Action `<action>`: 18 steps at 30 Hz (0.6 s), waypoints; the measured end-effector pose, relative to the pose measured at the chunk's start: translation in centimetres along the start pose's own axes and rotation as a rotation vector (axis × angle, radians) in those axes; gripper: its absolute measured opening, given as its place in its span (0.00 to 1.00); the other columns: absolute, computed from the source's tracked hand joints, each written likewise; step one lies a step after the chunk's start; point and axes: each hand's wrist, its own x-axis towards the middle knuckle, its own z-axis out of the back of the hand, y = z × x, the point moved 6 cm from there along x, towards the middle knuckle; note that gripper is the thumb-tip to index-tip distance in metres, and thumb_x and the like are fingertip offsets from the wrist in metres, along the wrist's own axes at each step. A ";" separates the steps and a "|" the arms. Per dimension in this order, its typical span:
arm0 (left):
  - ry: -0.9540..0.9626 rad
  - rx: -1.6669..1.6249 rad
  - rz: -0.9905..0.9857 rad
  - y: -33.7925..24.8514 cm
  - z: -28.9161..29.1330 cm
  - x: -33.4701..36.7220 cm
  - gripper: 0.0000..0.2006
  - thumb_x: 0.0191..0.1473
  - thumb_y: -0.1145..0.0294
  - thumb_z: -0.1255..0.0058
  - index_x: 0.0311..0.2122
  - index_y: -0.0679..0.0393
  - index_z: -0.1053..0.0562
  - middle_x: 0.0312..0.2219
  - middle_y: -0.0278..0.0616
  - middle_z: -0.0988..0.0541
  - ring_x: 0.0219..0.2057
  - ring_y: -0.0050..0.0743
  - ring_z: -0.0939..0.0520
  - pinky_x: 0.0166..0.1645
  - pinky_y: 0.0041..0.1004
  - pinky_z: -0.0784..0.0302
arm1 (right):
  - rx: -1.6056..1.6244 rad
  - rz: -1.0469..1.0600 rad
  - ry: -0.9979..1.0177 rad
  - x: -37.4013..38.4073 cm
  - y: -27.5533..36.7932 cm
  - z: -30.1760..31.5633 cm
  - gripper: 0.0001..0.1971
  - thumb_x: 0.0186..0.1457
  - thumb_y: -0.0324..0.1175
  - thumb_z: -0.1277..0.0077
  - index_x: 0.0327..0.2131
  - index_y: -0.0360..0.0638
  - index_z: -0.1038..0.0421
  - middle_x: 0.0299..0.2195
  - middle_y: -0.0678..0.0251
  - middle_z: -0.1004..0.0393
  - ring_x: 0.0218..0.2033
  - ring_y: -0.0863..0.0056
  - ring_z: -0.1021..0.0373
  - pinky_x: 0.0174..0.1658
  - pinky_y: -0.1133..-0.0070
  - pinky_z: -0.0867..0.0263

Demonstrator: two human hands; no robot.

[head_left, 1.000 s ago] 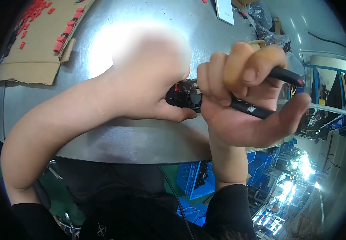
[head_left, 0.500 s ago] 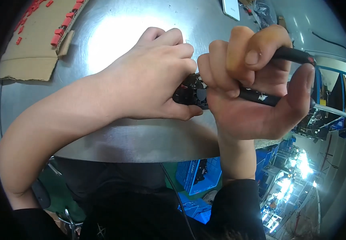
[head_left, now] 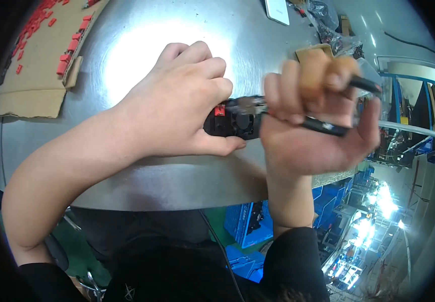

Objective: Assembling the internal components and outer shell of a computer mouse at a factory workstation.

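Note:
My left hand (head_left: 190, 98) is closed on a black plastic part with a small round fan (head_left: 242, 122), pressing it against the metal table. A small red piece (head_left: 220, 110) sits on that part beside my left fingers. My right hand (head_left: 323, 143), slightly blurred, is wrapped round a pair of black-handled pliers (head_left: 326, 125), with the handles spread apart. The metal jaws of the pliers reach left over the upper edge of the black part, close to the red piece. Whether the jaws touch the piece I cannot tell.
A cardboard sheet (head_left: 31, 98) at far left carries many loose red pieces, with a row of larger red parts (head_left: 67, 58) along its edge. A white phone-like device (head_left: 277, 11), plastic bags (head_left: 330, 35) and a small cardboard box lie at far right. Blue crates (head_left: 242, 224) stand below the table.
My right hand has moved slightly left with the pliers, whose jaws now show over the black part. The red piece has come into sight. The whole view has shifted a little.

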 end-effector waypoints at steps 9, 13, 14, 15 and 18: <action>-0.085 -0.025 0.057 -0.5 0.1 0.1 0.26 0.40 0.46 0.31 0.28 0.61 0.27 0.34 0.46 0.29 0.42 0.50 0.29 0.50 0.45 0.36 | -0.379 0.070 -0.098 -1.3 1.9 -2.4 0.26 0.62 0.62 0.54 0.41 0.46 0.36 0.26 0.72 0.42 0.21 0.81 0.46 0.27 0.79 0.51; -0.089 -0.051 0.083 -0.5 0.0 0.1 0.23 0.40 0.50 0.31 0.28 0.61 0.26 0.34 0.44 0.29 0.42 0.49 0.30 0.50 0.45 0.37 | -0.458 -0.049 -0.195 -1.6 0.9 -3.0 0.27 0.61 0.65 0.54 0.41 0.48 0.37 0.26 0.71 0.42 0.21 0.80 0.45 0.28 0.78 0.50; -0.091 -0.053 0.086 -0.5 0.1 0.1 0.23 0.40 0.50 0.31 0.28 0.61 0.26 0.34 0.44 0.29 0.42 0.49 0.30 0.50 0.45 0.37 | -0.479 -0.079 -0.217 -1.7 0.7 -3.1 0.28 0.61 0.65 0.54 0.41 0.48 0.38 0.26 0.71 0.42 0.22 0.80 0.45 0.29 0.77 0.49; -0.089 -0.055 0.083 -0.6 0.1 0.1 0.23 0.39 0.51 0.31 0.29 0.61 0.26 0.34 0.44 0.29 0.42 0.49 0.30 0.50 0.45 0.37 | -0.500 -0.109 -0.239 -1.7 0.5 -3.1 0.28 0.61 0.66 0.54 0.41 0.48 0.38 0.26 0.71 0.42 0.22 0.80 0.45 0.29 0.77 0.49; -0.082 -0.058 0.090 -0.5 0.0 -0.2 0.22 0.38 0.52 0.31 0.30 0.60 0.25 0.34 0.44 0.29 0.43 0.49 0.30 0.50 0.45 0.37 | -0.520 -0.103 -0.199 -1.7 -0.2 -3.4 0.27 0.62 0.65 0.55 0.40 0.48 0.38 0.26 0.70 0.42 0.22 0.79 0.45 0.29 0.77 0.49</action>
